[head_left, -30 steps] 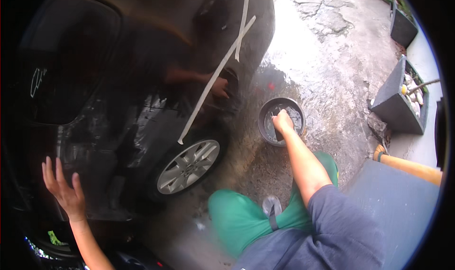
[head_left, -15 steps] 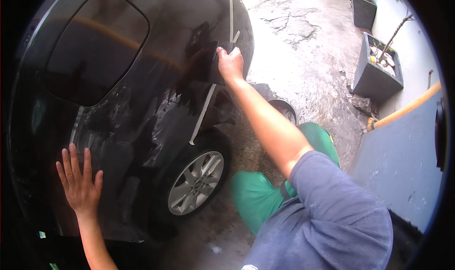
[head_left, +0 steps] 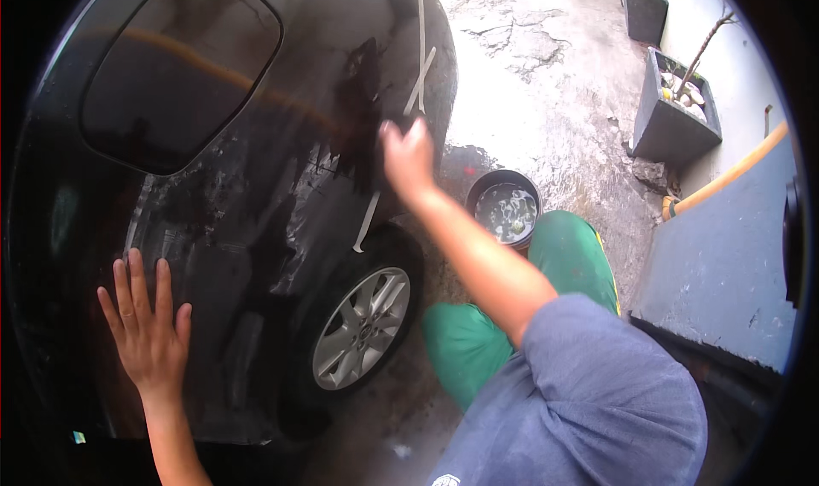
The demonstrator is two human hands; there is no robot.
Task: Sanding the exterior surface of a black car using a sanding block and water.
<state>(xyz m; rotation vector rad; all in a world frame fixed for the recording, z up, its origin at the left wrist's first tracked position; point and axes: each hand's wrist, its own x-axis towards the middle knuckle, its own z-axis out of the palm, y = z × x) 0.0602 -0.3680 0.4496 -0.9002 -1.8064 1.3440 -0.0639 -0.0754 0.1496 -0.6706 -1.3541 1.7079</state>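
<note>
My right hand [head_left: 406,157], blurred by motion, is closed on a dark pad [head_left: 372,167] against the black car body [head_left: 230,221], over a strip of pale tape [head_left: 369,217]. More tape crosses above it. My left hand [head_left: 148,337] lies spread on the lower left of the same body, fingers apart, holding nothing. Smeary wet streaks show between the hands. Below my right hand is the car's wheel [head_left: 359,328]. A dark round bucket [head_left: 502,176] of cloudy water stands on the ground just right of my right forearm.
My green-clad knees are bent beside the bucket. Wet, cracked concrete [head_left: 546,68] runs along the car. At the right are a square planter [head_left: 661,132] with stones and a bare stem, a smaller planter [head_left: 644,17], a blue-grey panel [head_left: 717,264] and a yellow pipe [head_left: 734,166].
My right hand has risen from inside the bucket onto the car body, then shifted slightly down and left. My left hand has settled flat on the panel.
</note>
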